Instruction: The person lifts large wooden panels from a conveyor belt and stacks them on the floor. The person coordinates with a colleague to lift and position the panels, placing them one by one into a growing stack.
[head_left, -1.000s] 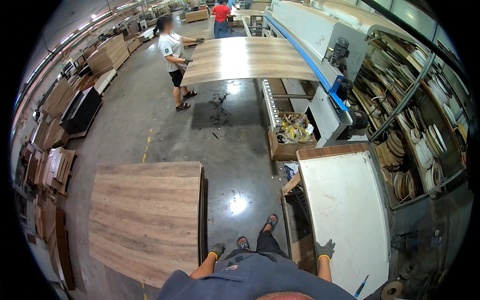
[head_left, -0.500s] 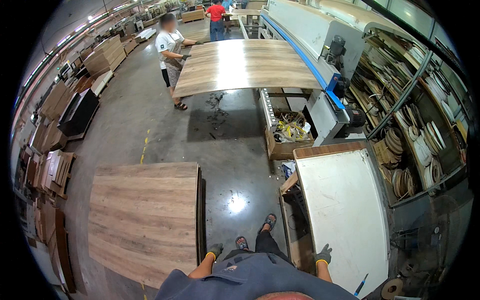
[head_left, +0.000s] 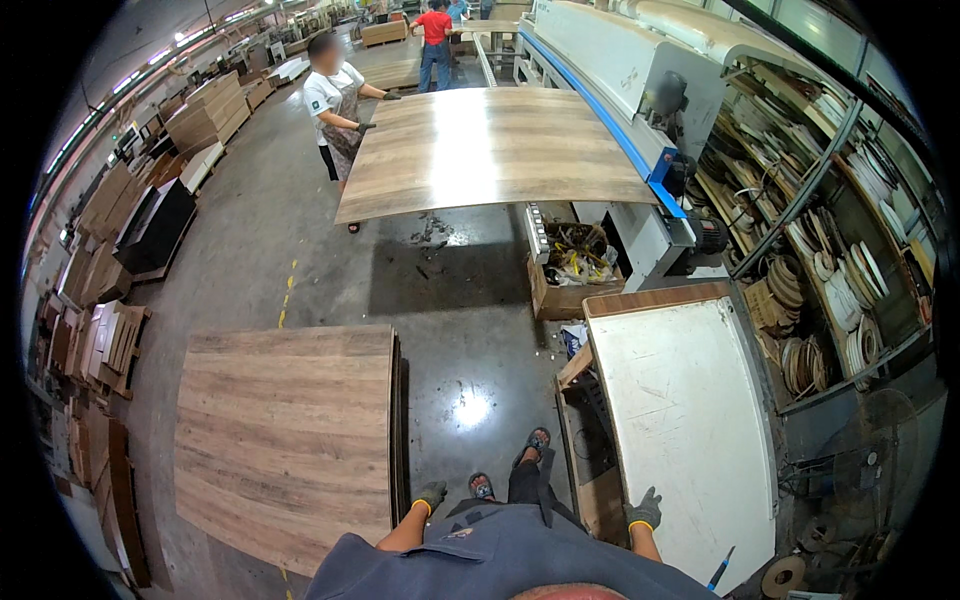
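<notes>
My left hand point(head_left: 431, 494), in a grey glove with a yellow cuff, hangs beside the right edge of a stack of wood-grain panels point(head_left: 285, 430). It holds nothing that I can see, its fingers loosely extended. Over the left edge of a white-topped table point(head_left: 690, 400) lies my right hand point(head_left: 643, 508), gloved alike, its fingers spread and nothing in it. Farther off, a large wood-grain panel point(head_left: 400, 160) lies along the blue-edged machine point(head_left: 590, 100). A co-worker point(head_left: 335, 100) in a white shirt has both gloved hands on its left edge.
A blue-handled pointed tool point(head_left: 720, 570) lies on the table near me. Below the machine stands a cardboard box point(head_left: 575, 300) of tangled strips. Shelves of coiled edging point(head_left: 835, 270) line the right side. Pallets of boards point(head_left: 105, 345) stand at the left. Another person point(head_left: 435, 45) in red works farther back.
The large panel has slid toward me along the machine, and the co-worker in white has come along with it. Both my hands stay almost where they were.
</notes>
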